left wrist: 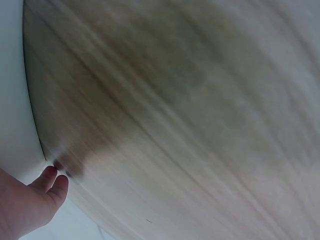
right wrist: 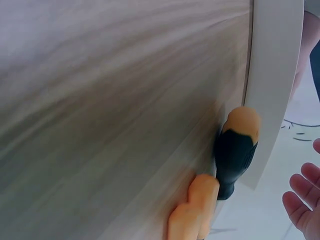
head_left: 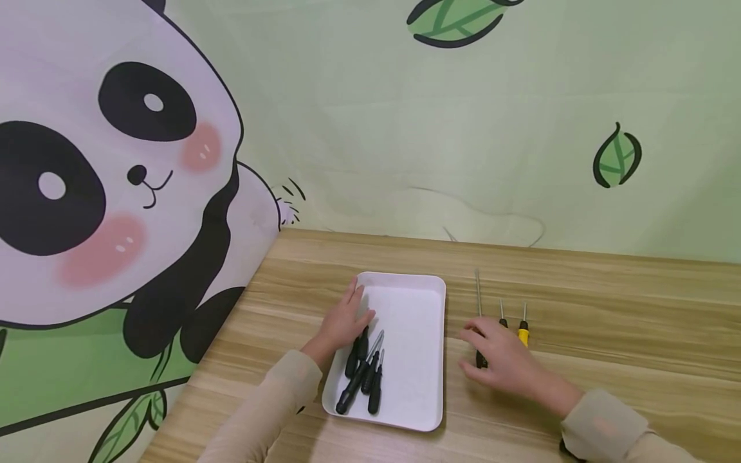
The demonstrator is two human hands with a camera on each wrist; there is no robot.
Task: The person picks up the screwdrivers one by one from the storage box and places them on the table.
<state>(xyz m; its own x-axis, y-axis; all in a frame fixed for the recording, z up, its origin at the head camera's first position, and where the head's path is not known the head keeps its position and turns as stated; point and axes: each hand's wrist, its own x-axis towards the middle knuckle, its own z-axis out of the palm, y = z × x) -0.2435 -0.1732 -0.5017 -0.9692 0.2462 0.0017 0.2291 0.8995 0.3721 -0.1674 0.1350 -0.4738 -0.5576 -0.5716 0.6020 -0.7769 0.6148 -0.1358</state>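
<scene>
The panda-print backdrop (head_left: pixel 359 128) closes off the far side of my workspace, and the wood-grain table (head_left: pixel 666 308) runs up to it. On the table, the white tray (head_left: pixel 413 386) sits between my two hands. My left hand (head_left: pixel 343 321) rests at the tray's left rim, fingers mostly straight, thumb over the inside; I would press only lightly there, enough to steady the tray without tipping it. My right hand (head_left: pixel 502 354) is to the right of the tray, thumb and fingers parted, and I see nothing pinched between them. Inside the tray, black-handled screwdrivers (head_left: pixel 352 389) lie bunched at the near left, some crossing.

I judge the step in hand to be gripping the longest screwdriver (head_left: pixel 481 360), which lies on the table by those parted fingers, its shaft pointing toward the backdrop. I would take the thick of its handle, thumb opposite fingers, and lift straight up so the long shaft doesn't swing. To its right lie a shorter screwdriver (head_left: pixel 502 321), partly hidden by the hand, and a yellow-handled screwdriver (head_left: pixel 523 334). The right wrist view shows handles close together, so a wide grab could catch two.
</scene>
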